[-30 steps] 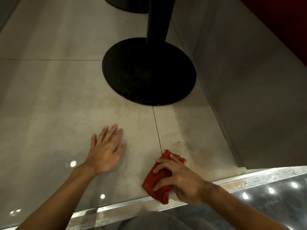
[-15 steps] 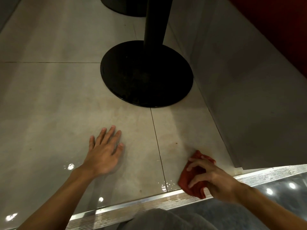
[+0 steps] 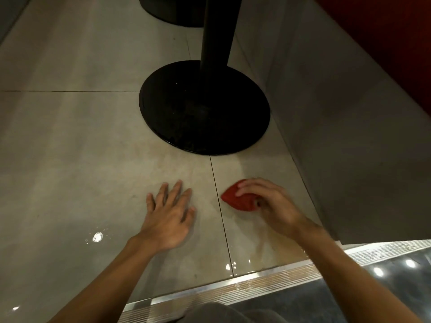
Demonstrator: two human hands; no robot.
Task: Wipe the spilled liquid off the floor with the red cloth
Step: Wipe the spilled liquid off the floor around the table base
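Nearest to us, at the bottom edge, we see a fold of grey fabric [image 3: 221, 313]. Just beyond it a ribbed metal strip [image 3: 210, 292] runs across on a slant; on its near right side a dark glossy surface [image 3: 391, 283] mirrors several lights; past the strip lies the pale tiled floor [image 3: 70, 159]. Two bare forearms reach out over the strip.

We find the left hand [image 3: 166, 217] flat on the floor, palm down, fingers straight and slightly spread, holding nothing; to its left a bright glint [image 3: 97, 237] sits on the tile. A thin dark joint [image 3: 221, 220] runs between the hands. On the tile to the right of that joint the right hand [image 3: 272, 206] grips the red cloth [image 3: 240, 199]; its fingers curl over the top of the bunched cloth, which lies on the floor just beside the joint; the cloth's left part shows past the fingers.

Nearer than the cloth, between it and the strip, we make out a wet brownish film of liquid [image 3: 263, 250] with small glints at its near edge; how far it spreads we cannot tell.

Farther on, a round black base [image 3: 205, 108] rests on the floor where the joint ends; a black post [image 3: 217, 31] rises from it. Beyond that a second base [image 3: 170, 10] is cut off by the top edge. Along the right stands a grey wall [image 3: 338, 113]; above it we see a dark red surface [image 3: 384, 31].
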